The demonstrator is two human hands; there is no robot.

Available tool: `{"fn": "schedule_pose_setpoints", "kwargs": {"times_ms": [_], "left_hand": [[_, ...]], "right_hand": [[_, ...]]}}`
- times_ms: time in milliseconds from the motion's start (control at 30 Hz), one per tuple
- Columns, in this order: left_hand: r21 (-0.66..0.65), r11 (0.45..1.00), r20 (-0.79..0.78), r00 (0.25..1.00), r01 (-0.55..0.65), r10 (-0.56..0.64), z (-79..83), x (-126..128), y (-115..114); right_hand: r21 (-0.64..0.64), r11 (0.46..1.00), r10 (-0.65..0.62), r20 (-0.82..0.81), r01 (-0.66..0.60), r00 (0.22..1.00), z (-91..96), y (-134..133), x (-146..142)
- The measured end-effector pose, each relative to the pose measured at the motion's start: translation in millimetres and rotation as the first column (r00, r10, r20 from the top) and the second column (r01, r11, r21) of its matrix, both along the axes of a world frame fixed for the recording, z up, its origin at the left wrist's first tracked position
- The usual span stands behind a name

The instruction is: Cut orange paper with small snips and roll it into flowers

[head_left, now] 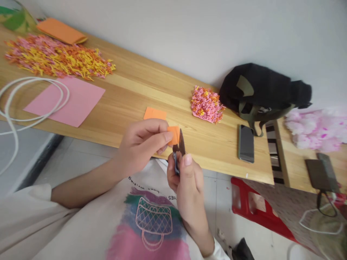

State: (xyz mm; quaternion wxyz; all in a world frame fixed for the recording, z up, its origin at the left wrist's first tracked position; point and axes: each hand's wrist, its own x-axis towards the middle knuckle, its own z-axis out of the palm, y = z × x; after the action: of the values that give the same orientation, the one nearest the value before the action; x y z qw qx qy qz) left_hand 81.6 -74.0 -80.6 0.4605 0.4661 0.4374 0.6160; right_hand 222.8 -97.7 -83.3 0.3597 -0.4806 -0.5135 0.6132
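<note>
Between thumb and fingers, my left hand (pixel 146 141) pinches a small orange piece of paper (pixel 175 135). My right hand (pixel 188 178) is wrapped round a pair of scissors (pixel 182 141); their blades are parted and close to the right edge of the orange piece. Whether the blades touch the paper I cannot tell. Just beyond my left hand, more orange paper pieces (pixel 154 113) lie on the wooden table (pixel 130 86). The scissors' handles are mostly hidden by my right fingers.
A heap of pink, orange and yellow scraps (pixel 62 57) lies left, near pink paper (pixel 78 101), folded orange paper (pixel 61 30) and a white cable (pixel 13 94). Right are a smaller scrap pile (pixel 206 104), black bag (pixel 257 86) and phone (pixel 246 143). A red stool (pixel 244 202) stands below.
</note>
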Motion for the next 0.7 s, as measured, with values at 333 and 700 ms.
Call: {"fn": "schedule_pose_setpoints", "kwargs": {"times_ms": [333, 700], "left_hand": [[-0.030, 0.998, -0.042, 0.998, -0.058, 0.057, 2.6, 2.2, -3.6], [-0.001, 1.000, 0.058, 0.998, -0.011, 0.011, -0.1, 1.8, -2.0]], "right_hand": [[0.051, 0.999, 0.001, 0.074, -0.005, 0.997, 3.5, 0.1, -0.3], [0.055, 0.998, 0.008, 0.064, -0.012, 0.998, 7.7, 1.4, -0.7]]}}
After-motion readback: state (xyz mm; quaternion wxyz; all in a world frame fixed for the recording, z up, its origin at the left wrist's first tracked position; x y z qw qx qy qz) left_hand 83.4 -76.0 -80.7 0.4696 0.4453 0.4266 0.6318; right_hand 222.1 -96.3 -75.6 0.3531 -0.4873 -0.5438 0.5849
